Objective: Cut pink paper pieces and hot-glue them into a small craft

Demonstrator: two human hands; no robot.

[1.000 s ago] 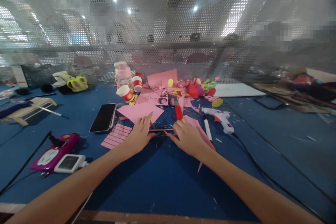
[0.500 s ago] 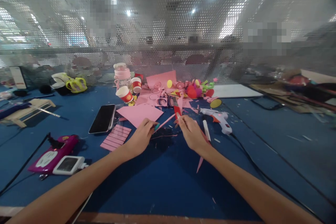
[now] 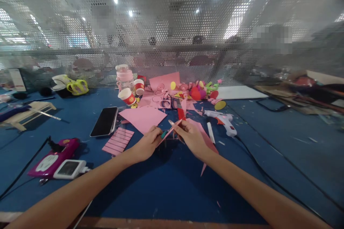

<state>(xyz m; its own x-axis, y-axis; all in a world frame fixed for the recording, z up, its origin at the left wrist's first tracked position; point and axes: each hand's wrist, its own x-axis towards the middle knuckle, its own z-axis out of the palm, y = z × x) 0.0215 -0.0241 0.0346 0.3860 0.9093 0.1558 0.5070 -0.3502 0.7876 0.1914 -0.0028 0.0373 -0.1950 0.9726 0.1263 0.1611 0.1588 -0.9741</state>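
Observation:
Over the middle of the blue table, my left hand [image 3: 146, 144] is closed on one end of a narrow pink paper strip [image 3: 170, 131]. A small teal piece [image 3: 163, 134] shows at its fingertips; what it belongs to is hidden. My right hand [image 3: 192, 139] pinches the strip's other end between thumb and fingers, so the strip slants up to the right. Just behind the right fingers stands a red piece [image 3: 181, 113]. Under the right wrist lies a larger pink paper piece [image 3: 205, 134]. A pink fan-shaped sheet [image 3: 143, 117] rests behind my left hand.
On the right are a glue gun [image 3: 223, 120] with a trailing cord and a white stick [image 3: 211, 133]. A phone [image 3: 104, 121], lined pink card [image 3: 118, 141] and purple device [image 3: 55, 157] lie left. Paper cups [image 3: 127, 96], a bottle [image 3: 125, 78] and craft scraps stand behind.
My right hand has left the red piece and come to the pink strip's far end. The left hand still holds the strip, and the hands are slightly closer together.

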